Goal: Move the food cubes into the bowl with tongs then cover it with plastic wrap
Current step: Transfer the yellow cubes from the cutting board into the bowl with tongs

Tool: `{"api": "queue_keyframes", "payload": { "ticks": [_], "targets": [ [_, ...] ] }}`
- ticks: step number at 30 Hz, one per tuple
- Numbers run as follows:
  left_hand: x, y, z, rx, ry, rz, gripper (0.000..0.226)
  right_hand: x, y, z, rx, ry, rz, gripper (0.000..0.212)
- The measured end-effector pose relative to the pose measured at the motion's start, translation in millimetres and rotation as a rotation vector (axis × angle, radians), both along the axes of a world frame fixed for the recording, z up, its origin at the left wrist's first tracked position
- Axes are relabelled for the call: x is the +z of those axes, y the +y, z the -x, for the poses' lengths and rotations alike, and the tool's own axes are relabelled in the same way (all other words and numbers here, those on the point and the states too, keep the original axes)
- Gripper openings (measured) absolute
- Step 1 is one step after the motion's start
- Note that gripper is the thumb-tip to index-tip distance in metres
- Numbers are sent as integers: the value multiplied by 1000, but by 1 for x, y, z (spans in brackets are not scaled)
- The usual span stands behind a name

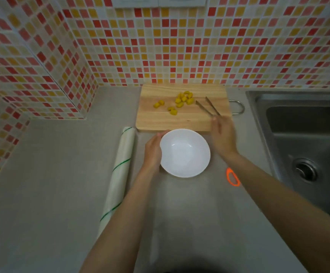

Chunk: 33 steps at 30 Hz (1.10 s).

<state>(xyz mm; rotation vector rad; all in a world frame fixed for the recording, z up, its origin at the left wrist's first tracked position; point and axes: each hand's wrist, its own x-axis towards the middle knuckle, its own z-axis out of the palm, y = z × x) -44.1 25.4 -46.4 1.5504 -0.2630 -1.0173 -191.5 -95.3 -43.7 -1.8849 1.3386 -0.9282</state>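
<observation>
Several yellow food cubes [183, 99] lie scattered on a wooden cutting board [170, 121] at the back of the counter. Metal tongs [208, 106] point at the cubes with their tips apart, and my right hand [222, 137] is shut on their handle end. An empty white bowl [184, 152] stands on the counter just in front of the board. My left hand [153, 152] rests against the bowl's left rim. A roll of plastic wrap [118, 174] with green stripes lies lengthwise to the left of the bowl.
A steel sink [306, 146] fills the right side. An orange ring-shaped tool [232, 177] lies on the grey counter beside my right forearm. Tiled walls close off the back and the left corner. A metal handle [239, 107] sticks out of the board's right edge.
</observation>
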Motion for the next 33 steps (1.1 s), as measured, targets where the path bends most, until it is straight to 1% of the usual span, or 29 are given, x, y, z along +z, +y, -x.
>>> {"api": "queue_keyframes", "payload": {
  "ticks": [1,2,4,5,6,8,10,12,14,15,17,19,22,27,29,33],
  "targets": [
    [2,-2,0,-2,12,0,29,4,-17,1,-48,140,80,33],
    [6,-3,1,-7,22,1,27,7,-32,2,-89,289,104,36],
    [7,-2,1,-21,40,12,25,6,-55,1,-129,537,54,51],
    [6,-1,1,-27,52,23,23,4,-61,-1,-117,612,24,56],
    [5,1,0,-31,67,34,22,2,-65,-4,-89,662,18,57],
    [1,5,-2,-40,99,48,23,-3,-68,-11,-36,707,56,48],
    [0,6,-6,-28,98,34,27,-6,-70,-19,-31,667,95,36],
    [-1,7,-9,-5,93,21,30,-8,-67,-28,-39,525,91,32],
    [-1,10,-9,32,95,13,29,-7,-56,-38,40,352,104,33],
    [-3,9,-9,38,98,9,29,-7,-54,-44,113,303,119,34],
    [-4,9,-7,44,100,8,28,-5,-50,-56,296,306,139,36],
    [-3,7,-5,59,103,12,28,-7,-52,-65,400,397,135,37],
    [-4,6,-9,79,112,-1,27,-12,-59,-74,388,447,72,34],
    [-4,5,-20,110,129,1,28,-15,-55,-79,332,366,109,24],
    [-5,6,-20,112,127,0,28,-15,-49,-73,321,317,109,23],
    [-5,7,-20,141,126,-4,28,1,-24,-53,352,140,118,24]
  ]
}}
